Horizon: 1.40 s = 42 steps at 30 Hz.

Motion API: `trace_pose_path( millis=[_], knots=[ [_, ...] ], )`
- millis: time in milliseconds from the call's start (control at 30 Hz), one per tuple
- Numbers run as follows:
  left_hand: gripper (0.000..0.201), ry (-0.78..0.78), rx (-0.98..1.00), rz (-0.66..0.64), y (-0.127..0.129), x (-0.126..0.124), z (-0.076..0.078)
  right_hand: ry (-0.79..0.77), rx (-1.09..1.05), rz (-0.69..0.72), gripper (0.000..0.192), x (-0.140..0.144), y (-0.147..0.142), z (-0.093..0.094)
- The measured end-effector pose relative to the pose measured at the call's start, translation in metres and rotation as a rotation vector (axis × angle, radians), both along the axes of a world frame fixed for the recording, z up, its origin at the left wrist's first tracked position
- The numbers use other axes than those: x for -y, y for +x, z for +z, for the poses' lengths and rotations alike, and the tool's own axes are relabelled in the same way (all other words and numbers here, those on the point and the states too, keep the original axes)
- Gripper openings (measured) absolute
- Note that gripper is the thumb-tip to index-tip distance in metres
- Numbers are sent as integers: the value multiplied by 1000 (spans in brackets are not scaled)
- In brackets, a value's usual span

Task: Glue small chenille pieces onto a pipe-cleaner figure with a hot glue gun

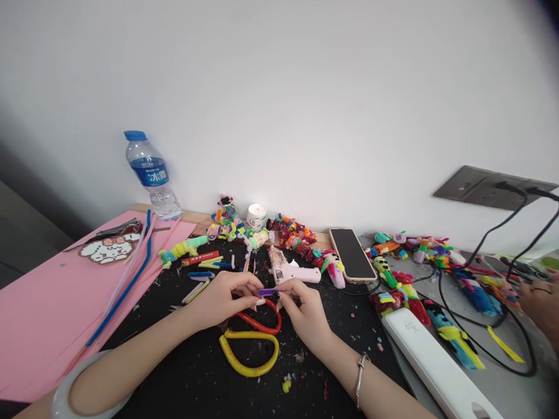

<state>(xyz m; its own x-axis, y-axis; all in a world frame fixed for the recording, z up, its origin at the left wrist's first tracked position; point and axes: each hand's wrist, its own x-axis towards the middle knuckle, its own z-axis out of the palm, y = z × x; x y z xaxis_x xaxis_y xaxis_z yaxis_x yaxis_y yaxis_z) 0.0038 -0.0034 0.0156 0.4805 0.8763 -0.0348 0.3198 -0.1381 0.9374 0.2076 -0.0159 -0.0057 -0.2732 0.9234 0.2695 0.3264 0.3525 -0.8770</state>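
My left hand (227, 297) and my right hand (305, 311) meet over a black mat (196, 372), pinching between their fingertips a small purple pipe-cleaner piece (268, 292) with a dark bit under it. Just below the hands lie scissors with a red loop handle (262, 325) and a yellow loop handle (248, 355). A pink-white glue gun (290, 270) lies just beyond my fingers. A pale bangle sits on my left wrist and a thin silver bracelet on my right wrist.
Pink paper sheets (39, 314) with blue and pink pipe cleaners (126, 279) lie left. A water bottle (151, 174), small white jar (256, 216), phone (351, 254), white power strip (437, 364), black cables (489, 343) and several colourful pipe-cleaner figures (297, 235) surround the mat. Another person's hand (541, 302) shows far right.
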Motion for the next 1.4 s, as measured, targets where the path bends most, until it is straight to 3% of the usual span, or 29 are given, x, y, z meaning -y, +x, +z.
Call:
trace_pose_path(
  millis=[267, 433, 600, 867, 1067, 1400],
  knots=[
    [18, 307, -196, -2, -5, -1, 1, 84, 56, 6, 7, 1, -1, 2],
    [20, 414, -268, -12, -7, -1, 1, 98, 60, 4, 8, 0, 0, 3],
    [21, 454, -295, -14, -7, -2, -2, 140, 73, -41, 13, -1, 1, 3],
    [20, 522, -305, -60, -7, 0, -5, 346, 127, 37, 10, -1, 1, 8],
    [18, 464, -223, -46, -7, 1, -4, 336, 118, 12, 10, 0, -1, 8],
    [20, 514, -297, -64, -8, 1, -5, 291, 153, 28, 11, 1, 0, 6]
  ],
)
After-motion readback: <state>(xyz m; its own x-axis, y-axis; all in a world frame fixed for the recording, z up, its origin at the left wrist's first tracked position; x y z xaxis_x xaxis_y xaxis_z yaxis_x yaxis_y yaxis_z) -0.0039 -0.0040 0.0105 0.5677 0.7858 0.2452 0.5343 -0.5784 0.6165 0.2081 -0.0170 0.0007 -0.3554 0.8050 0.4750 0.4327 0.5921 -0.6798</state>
